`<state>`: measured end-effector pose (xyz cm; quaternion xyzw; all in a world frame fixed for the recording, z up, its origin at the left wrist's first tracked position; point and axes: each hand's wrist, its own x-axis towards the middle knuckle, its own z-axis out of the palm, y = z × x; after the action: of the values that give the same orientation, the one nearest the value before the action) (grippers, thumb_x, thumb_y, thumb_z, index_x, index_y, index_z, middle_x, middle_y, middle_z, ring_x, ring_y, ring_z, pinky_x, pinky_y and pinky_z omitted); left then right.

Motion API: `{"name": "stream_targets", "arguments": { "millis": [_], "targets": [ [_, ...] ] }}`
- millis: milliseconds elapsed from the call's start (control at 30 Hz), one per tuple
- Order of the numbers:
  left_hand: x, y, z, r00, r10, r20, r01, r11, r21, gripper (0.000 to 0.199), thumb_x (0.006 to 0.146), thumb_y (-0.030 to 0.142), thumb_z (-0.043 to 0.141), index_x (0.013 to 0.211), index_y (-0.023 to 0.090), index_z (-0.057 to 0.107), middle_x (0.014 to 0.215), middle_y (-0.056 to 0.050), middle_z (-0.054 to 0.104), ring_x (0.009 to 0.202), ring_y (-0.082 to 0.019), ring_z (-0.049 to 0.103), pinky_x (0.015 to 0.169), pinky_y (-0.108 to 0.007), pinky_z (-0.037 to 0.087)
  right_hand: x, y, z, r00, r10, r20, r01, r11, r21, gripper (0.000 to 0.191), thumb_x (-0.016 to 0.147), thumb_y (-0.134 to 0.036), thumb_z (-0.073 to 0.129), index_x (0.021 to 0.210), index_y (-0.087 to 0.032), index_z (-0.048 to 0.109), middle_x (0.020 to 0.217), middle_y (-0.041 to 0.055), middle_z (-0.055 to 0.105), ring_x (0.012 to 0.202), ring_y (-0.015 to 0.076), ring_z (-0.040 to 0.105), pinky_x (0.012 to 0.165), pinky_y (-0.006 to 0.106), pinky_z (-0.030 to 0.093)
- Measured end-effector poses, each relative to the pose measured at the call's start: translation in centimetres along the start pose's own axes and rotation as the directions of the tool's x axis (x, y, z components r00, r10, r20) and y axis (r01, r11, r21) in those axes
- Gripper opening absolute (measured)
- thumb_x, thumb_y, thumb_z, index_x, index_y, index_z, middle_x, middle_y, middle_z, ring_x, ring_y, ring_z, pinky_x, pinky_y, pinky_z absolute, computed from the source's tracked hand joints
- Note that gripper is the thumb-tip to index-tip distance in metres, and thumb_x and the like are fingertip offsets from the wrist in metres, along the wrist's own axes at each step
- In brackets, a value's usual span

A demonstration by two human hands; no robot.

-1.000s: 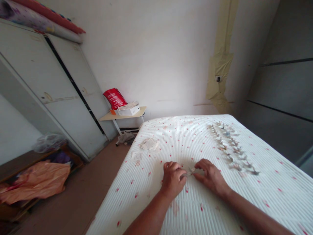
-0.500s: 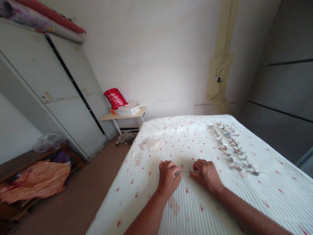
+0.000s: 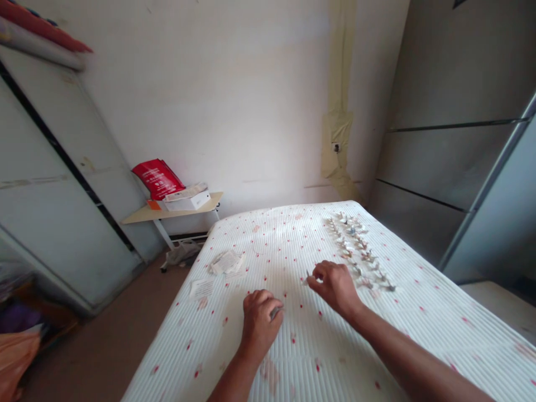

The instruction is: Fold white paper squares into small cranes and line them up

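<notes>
My left hand (image 3: 260, 319) is curled just above the bed, its thumb and fingers closed on a small grey folded paper piece (image 3: 276, 312). Only an edge of that piece shows. Further forward and to the right, my right hand (image 3: 335, 282) pinches a small pale paper crane (image 3: 306, 277) by its side; pointed tips stick out left of the fingers. Rows of small folded paper cranes (image 3: 360, 245) stand on the bed, beyond and to the right of my right hand. Loose printed paper squares (image 3: 226, 262) lie in a pile beyond my left hand.
A white ribbed bed cover (image 3: 335, 346) with red dots lies beneath everything. At the back left, a small table (image 3: 213, 202) bears a red bag (image 3: 159, 177) and a white box (image 3: 188, 201). Grey cabinets stand left, and a large grey appliance (image 3: 419, 167) stands right.
The view has turned to the right. My right hand has moved forward, away from my left hand, with the pale paper crane in its fingers. My left hand keeps its grip.
</notes>
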<state>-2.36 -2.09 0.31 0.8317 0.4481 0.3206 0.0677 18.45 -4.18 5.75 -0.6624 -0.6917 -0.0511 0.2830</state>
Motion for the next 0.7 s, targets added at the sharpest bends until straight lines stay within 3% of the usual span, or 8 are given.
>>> {"name": "stream_targets", "arguments": {
  "millis": [100,200,333,467,700],
  "targets": [
    [-0.1,-0.3,0.1,1.0,0.001,0.005,-0.001,1.0,-0.009,0.01,0.065,0.016,0.057,0.067,0.021,0.065,0.073,0.0,0.06,0.078,-0.016,0.054,0.079,-0.035,0.036,2.0,4.5,-3.1,0.98,0.173,-0.097,-0.173,0.985,0.001,0.021,0.075,-0.033,0.05,0.062,-0.019,0.061,0.068,0.001,0.064,0.059,0.012,0.054,0.057,0.022,0.033],
    [-0.2,-0.5,0.2,1.0,0.008,0.01,-0.008,1.0,-0.021,0.01,0.066,0.016,0.056,0.068,0.021,0.065,0.073,0.0,0.06,0.077,-0.016,0.054,0.08,-0.035,0.037,3.6,10.4,-5.9,0.902,0.41,-0.133,-0.417,0.908,-0.031,0.025,0.072,-0.041,0.052,0.065,-0.02,0.064,0.064,0.002,0.063,0.057,0.0137,0.054,0.051,0.022,0.03],
    [-0.2,-0.5,0.1,0.999,0.012,0.036,-0.012,1.0,-0.004,0.011,0.067,0.016,0.055,0.068,0.021,0.064,0.072,0.0,0.06,0.076,-0.016,0.055,0.078,-0.035,0.038,4.4,16.8,-7.7,0.808,0.578,-0.117,-0.588,0.804,-0.085,0.032,0.069,-0.049,0.053,0.071,-0.02,0.066,0.067,0.0045,0.064,0.06,0.0166,0.054,0.049,0.024,0.029],
    [-0.3,-0.7,0.1,0.999,0.01,0.048,-0.011,1.0,0.017,0.01,0.067,0.017,0.055,0.068,0.021,0.065,0.073,0.0,0.06,0.076,-0.016,0.055,0.077,-0.034,0.039,4.8,20.1,-6.6,0.792,0.605,-0.084,-0.611,0.779,-0.142,0.037,0.069,-0.053,0.051,0.074,-0.02,0.067,0.069,0.0051,0.064,0.062,0.0175,0.055,0.051,0.024,0.03],
    [-0.6,-1.0,0.1,0.995,-0.028,0.096,0.024,0.999,0.042,0.009,0.068,0.02,0.056,0.069,0.023,0.065,0.075,0.0,0.061,0.077,-0.017,0.055,0.077,-0.034,0.041,6.0,22.8,-3.2,0.765,0.642,-0.036,-0.631,0.739,-0.236,0.038,0.071,-0.053,0.047,0.077,-0.022,0.066,0.074,0.0058,0.065,0.068,0.0197,0.057,0.055,0.026,0.032]
  ]
}}
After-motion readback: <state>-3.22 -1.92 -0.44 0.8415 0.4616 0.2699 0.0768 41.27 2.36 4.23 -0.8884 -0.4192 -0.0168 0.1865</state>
